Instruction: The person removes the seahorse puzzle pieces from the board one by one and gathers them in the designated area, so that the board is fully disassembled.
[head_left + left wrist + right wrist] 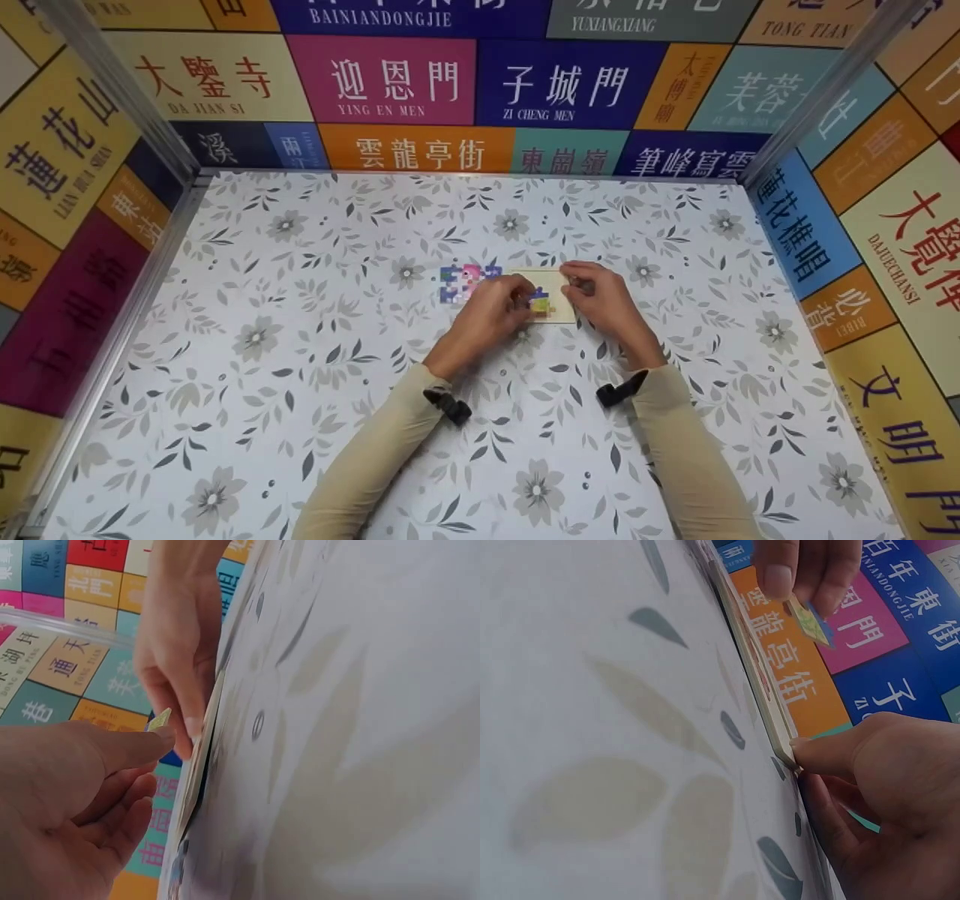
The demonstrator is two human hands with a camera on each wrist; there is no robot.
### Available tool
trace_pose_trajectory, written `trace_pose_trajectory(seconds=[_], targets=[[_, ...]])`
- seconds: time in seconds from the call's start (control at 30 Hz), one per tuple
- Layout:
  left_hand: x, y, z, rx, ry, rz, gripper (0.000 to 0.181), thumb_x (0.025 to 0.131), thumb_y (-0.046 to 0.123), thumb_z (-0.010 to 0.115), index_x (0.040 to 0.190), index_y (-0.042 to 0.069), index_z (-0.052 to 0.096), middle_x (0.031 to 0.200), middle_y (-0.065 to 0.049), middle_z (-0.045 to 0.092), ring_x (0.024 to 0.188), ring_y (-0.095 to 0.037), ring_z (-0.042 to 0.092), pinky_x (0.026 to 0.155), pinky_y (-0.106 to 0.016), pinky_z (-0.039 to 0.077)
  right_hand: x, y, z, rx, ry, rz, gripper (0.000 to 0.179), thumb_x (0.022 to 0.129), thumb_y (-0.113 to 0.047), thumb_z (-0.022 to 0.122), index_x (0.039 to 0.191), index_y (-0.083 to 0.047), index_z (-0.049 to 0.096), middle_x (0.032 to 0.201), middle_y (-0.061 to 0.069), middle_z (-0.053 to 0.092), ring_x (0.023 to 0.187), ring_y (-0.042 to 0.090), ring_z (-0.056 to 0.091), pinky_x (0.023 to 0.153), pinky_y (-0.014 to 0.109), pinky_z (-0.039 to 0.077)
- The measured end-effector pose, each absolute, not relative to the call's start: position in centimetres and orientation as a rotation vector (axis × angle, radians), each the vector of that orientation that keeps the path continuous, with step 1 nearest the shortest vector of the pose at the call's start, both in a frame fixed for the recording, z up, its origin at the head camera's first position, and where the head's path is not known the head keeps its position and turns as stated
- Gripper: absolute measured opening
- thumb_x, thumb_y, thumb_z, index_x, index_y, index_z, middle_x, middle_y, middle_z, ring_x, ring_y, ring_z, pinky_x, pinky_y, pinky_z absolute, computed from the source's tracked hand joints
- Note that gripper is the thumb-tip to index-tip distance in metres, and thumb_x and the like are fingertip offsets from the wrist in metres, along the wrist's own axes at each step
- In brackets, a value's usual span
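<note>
My left hand (491, 307) pinches a small yellow-green and blue jigsaw piece (810, 622) between thumb and fingers, held above a thin cream puzzle board (559, 279). My right hand (604, 296) grips the board's right edge; in the right wrist view its thumb (817, 754) lies at the board's corner. A yellow-and-blue patch shows over the board beside the left fingertips in the head view; whether it all belongs to the held piece, I cannot tell. Left of the board lies a blue and pink group of jigsaw pieces (450, 285), partly hidden by the left hand.
The table (360, 420) has a white cover with grey flowers and leaves. Panels with coloured blocks of lettering (382, 79) stand behind it and at both sides, with metal rails at the corners. Black bands (448, 406) are on both wrists.
</note>
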State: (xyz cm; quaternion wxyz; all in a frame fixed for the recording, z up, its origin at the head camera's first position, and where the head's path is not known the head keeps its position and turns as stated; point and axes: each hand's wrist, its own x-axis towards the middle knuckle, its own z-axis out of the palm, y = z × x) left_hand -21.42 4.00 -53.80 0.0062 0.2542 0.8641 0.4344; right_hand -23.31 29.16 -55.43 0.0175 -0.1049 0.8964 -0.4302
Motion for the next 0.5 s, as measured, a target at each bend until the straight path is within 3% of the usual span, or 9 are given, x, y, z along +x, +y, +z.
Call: trace_pose_trajectory(seconds=[0.07, 0.33, 0.5], targets=[[-21.5, 3.2, -53.8, 0.766, 2.720, 1.349, 0.025, 0.094, 0.012, 0.084, 0.117, 0.005, 0.077, 0.105, -0.009, 0.080, 0.092, -0.020, 0.074, 0.083, -0.032, 0.061, -23.3, 29.2, -55.5, -0.323, 2.780, -1.336, 0.040, 0.105, -0.010, 0.070, 0.145, -0.004, 0.068, 0.157, 0.014, 0.060, 0.122, 0.033, 0.070, 0.093, 0.017, 0.053], [-21.4, -0.4, -53.8, 0.716, 2.751, 1.347, 0.027, 0.090, 0.010, 0.087, 0.115, 0.005, 0.079, 0.107, -0.010, 0.080, 0.096, -0.024, 0.074, 0.088, -0.037, 0.061, -23.3, 29.1, -55.5, -0.320, 2.778, -1.345, 0.040, 0.105, -0.010, 0.070, 0.145, -0.005, 0.068, 0.158, 0.015, 0.059, 0.122, 0.033, 0.069, 0.090, 0.016, 0.050], [-21.2, -1.8, -54.0, 0.660, 2.784, 1.276, 0.024, 0.090, 0.010, 0.087, 0.114, 0.006, 0.080, 0.104, -0.005, 0.080, 0.094, -0.019, 0.073, 0.086, -0.036, 0.061, -23.2, 29.1, -55.4, -0.301, 2.776, -1.340, 0.041, 0.105, -0.010, 0.070, 0.145, -0.005, 0.068, 0.158, 0.014, 0.059, 0.123, 0.031, 0.068, 0.090, 0.013, 0.050]])
